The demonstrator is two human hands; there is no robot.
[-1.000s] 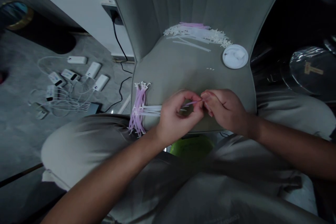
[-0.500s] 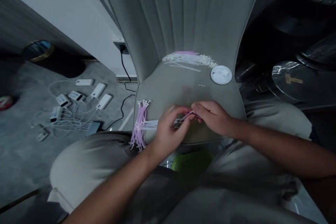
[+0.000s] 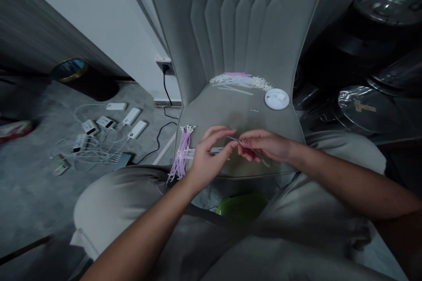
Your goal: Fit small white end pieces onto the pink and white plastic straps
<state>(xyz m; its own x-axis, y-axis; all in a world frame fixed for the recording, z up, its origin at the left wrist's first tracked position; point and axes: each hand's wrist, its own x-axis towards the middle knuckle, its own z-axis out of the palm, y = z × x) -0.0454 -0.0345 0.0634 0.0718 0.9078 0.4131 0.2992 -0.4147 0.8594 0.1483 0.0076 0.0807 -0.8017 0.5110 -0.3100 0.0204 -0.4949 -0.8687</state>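
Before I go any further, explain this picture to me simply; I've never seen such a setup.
There is no machine here: these are a person's own bare hands, seen from a camera worn on their head, looking forward and down. The right hand pinches a thin strip; the left hand has its thumb and forefinger apart around one end. The surface is a chair seat. On its left lies a purple bundle with white tips. Near the backrest lies a heap of pale and purple strips, beside a round white dish.
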